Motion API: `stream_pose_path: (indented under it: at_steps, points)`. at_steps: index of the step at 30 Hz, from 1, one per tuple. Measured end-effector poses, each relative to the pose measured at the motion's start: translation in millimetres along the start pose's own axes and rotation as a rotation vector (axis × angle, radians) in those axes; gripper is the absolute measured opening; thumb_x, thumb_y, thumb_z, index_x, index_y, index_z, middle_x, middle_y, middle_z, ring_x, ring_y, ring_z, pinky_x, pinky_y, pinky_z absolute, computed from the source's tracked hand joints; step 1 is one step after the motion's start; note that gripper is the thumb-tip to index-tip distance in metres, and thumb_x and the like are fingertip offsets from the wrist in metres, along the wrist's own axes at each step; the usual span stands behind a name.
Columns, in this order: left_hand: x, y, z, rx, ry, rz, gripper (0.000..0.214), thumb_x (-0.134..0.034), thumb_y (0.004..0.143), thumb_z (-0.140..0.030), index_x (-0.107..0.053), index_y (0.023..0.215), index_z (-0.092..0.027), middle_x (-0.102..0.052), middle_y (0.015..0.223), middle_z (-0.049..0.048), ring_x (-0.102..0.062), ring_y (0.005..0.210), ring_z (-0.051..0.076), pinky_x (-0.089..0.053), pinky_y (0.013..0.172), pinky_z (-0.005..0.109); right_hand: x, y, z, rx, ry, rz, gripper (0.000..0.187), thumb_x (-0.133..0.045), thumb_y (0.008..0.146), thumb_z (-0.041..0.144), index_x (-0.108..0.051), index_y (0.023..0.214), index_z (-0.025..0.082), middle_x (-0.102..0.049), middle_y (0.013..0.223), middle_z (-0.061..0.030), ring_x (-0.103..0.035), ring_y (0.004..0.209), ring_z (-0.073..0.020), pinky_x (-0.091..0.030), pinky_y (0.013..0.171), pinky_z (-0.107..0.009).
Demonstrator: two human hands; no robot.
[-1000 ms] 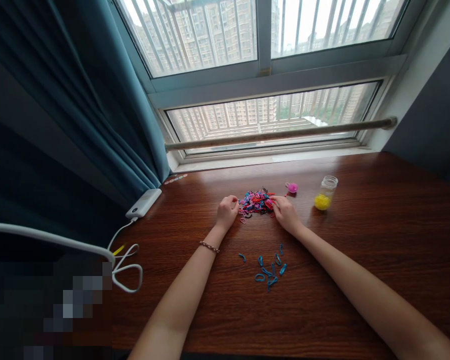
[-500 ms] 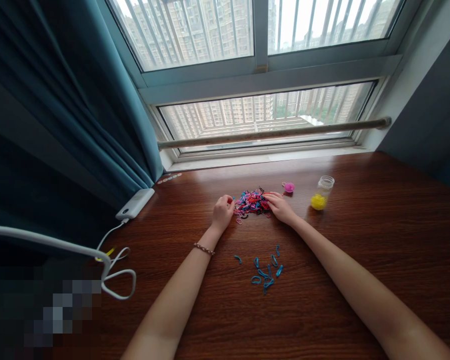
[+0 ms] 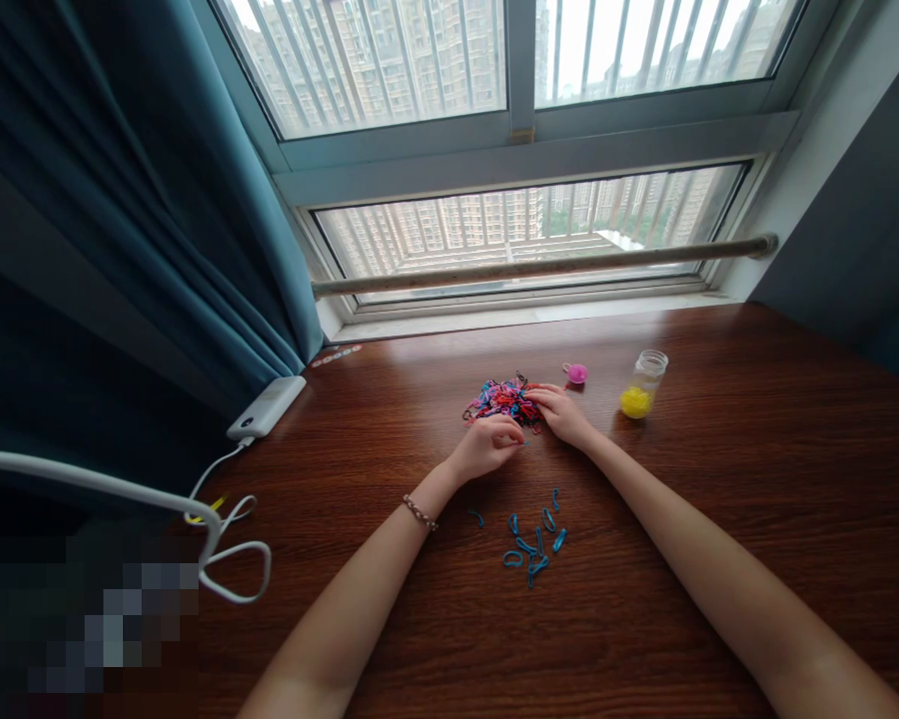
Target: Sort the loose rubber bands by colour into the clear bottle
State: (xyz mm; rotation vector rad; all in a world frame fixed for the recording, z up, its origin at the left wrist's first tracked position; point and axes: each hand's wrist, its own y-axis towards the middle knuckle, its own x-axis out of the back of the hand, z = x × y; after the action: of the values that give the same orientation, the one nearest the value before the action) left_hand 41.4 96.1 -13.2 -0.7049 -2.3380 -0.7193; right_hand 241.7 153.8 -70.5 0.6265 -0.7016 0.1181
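A heap of small coloured rubber bands (image 3: 503, 398), pink, red, blue and black, lies on the brown wooden table (image 3: 644, 559). My left hand (image 3: 488, 445) hovers just in front of the heap with its fingers pinched together; a tiny blue band seems to be at the fingertips. My right hand (image 3: 561, 412) rests on the heap's right edge, fingers curled into the bands. Nearer me lies a small group of blue bands (image 3: 533, 539), apart from the heap.
A small clear jar with yellow contents (image 3: 642, 384) stands right of the heap, and a pink lid (image 3: 576, 373) lies between them. A white power bank (image 3: 267, 406) with a looped white cable (image 3: 232, 554) sits at the left by the teal curtain (image 3: 157, 200).
My left hand has left the heap's left edge and moved right and towards me, fingers pinched. My right hand stays on the heap's right side.
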Motion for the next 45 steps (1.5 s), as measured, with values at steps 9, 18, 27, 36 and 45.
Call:
stream_pose_path:
  at_steps: [9,18,27,36,45]
  points:
    - [-8.0,-1.9,-24.3,0.007,-0.176,0.389,0.018,-0.058,0.074,-0.026,-0.069,0.081,-0.014,-0.064,0.074,0.0044,-0.054,0.061,0.009,-0.041,0.057,0.018,8.0,-0.9,6.3,-0.039,0.066,-0.095,0.034,-0.04,0.081,0.014,-0.064,0.104,0.022,-0.063,0.106,-0.006,-0.052,0.103,-0.0211,-0.038,0.094,-0.043]
    - [4.1,-1.6,-4.1,-0.023,0.149,0.106,0.028,-0.048,0.082,-0.032,-0.066,0.067,-0.016,-0.057,0.065,0.0017,-0.049,0.058,0.009,-0.037,0.056,0.02,1.3,-2.6,1.0,-0.029,0.028,-0.033,0.034,-0.042,0.077,0.011,-0.067,0.095,0.024,-0.065,0.104,-0.0028,-0.048,0.107,-0.0207,-0.036,0.096,-0.042]
    - [25.2,-8.6,52.3,0.225,0.499,-0.433,0.022,-0.049,0.082,-0.032,-0.061,0.069,-0.019,-0.055,0.067,0.0007,-0.05,0.059,0.011,-0.039,0.059,0.022,6.4,-3.6,8.6,-0.02,0.052,-0.109,0.032,-0.042,0.077,0.011,-0.068,0.093,0.022,-0.064,0.101,-0.0057,-0.053,0.1,-0.0208,-0.039,0.093,-0.042]
    - [17.2,-9.6,47.4,0.106,0.607,-0.245,0.011,-0.052,0.08,-0.026,-0.062,0.077,-0.022,-0.057,0.083,0.0021,-0.054,0.08,0.014,-0.042,0.07,0.024,16.5,-9.2,32.2,-0.039,0.086,-0.307,0.027,-0.043,0.078,0.012,-0.066,0.09,0.018,-0.062,0.095,-0.007,-0.057,0.09,-0.018,-0.045,0.084,-0.032]
    - [17.6,-8.8,49.3,0.043,0.642,-0.267,0.011,-0.05,0.08,-0.019,-0.059,0.073,-0.019,-0.058,0.081,0.003,-0.053,0.08,0.015,-0.042,0.072,0.026,15.5,-15.4,32.6,-0.147,0.071,-0.387,0.014,-0.052,0.077,0.024,-0.064,0.075,0.017,-0.064,0.079,-0.0056,-0.059,0.074,-0.0181,-0.048,0.073,-0.032]
